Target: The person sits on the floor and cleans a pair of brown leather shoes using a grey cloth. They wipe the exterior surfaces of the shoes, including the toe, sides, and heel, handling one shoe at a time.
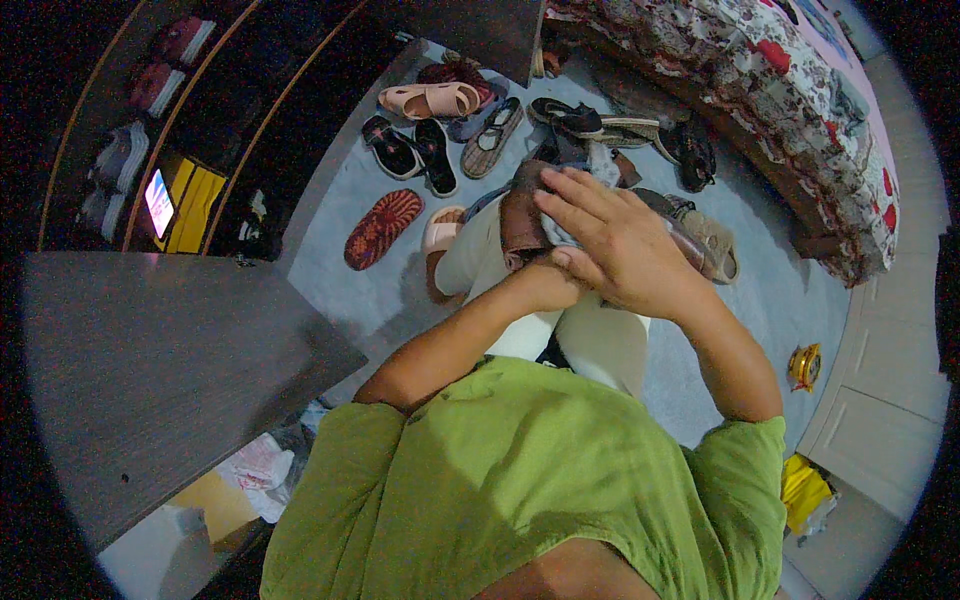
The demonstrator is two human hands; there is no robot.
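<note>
Centrally, right hand (620,250) lies flat, fingers spread, over a grey cloth (600,165) on a brown shoe (522,215). Left hand (545,280), mostly hidden beneath, grip unclear. Farther, at 11 o'clock on the floor (350,180): red patterned slipper (383,228), black sandals (410,150), pink sandal (430,100).

right hand (625,255) lies flat over a brown sandal (522,220) with grey cloth (560,235); left hand (545,285) mostly hidden beneath, grip unclear. more sandals, incl. a red patterned one (382,228), scattered on the floor (340,270). bed (800,90) on the right.
</note>
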